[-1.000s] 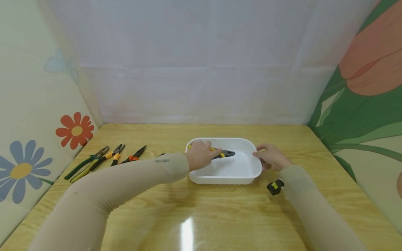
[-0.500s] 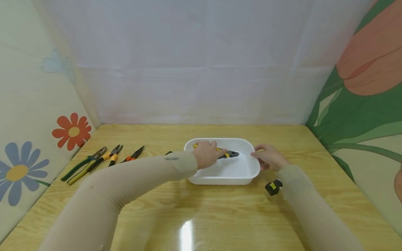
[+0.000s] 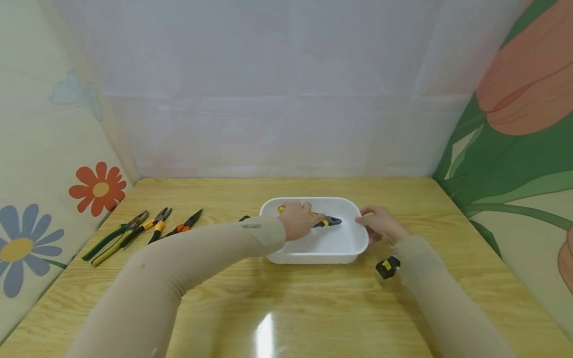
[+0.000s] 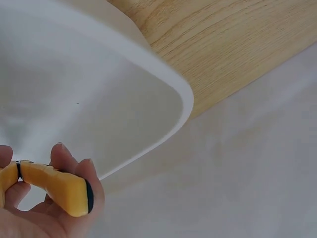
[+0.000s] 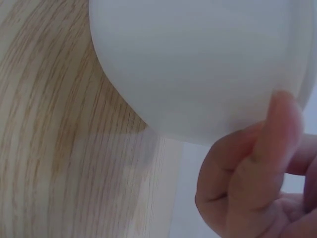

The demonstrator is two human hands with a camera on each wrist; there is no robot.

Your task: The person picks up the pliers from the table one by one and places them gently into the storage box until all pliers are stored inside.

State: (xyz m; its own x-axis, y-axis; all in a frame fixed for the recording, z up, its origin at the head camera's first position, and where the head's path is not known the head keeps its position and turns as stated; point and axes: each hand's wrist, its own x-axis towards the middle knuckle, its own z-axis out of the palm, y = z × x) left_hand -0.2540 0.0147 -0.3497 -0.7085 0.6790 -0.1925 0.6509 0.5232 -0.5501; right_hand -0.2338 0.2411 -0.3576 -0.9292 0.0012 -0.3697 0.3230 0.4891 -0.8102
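Note:
My left hand (image 3: 296,221) grips a pair of pliers (image 3: 332,221) by the yellow-and-black handles, inside the outline of a white plastic tub (image 3: 313,258). The dark jaws point right, over the tub's floor. In the left wrist view, fingers wrap the yellow handles (image 4: 62,191) near the tub's rim (image 4: 185,94). At the tub's right end, my right hand (image 3: 382,223) holds the rim between bent fingers and thumb. The right wrist view has a digit (image 5: 285,119) lying against the tub's pale wall (image 5: 198,64).
Left on the wooden table (image 3: 286,308) lie green-and-yellow pliers (image 3: 118,237), orange-and-black pliers (image 3: 149,226) and red-and-black long-nose pliers (image 3: 188,222), partly behind the left sleeve. A dark tip (image 3: 244,218) shows past that sleeve. A small black block with a yellow label (image 3: 387,267) sits by the right sleeve.
My left hand has carried the pliers slightly right and down within the tub. The right hand keeps its place at the tub's end. The whole view has drifted a little left.

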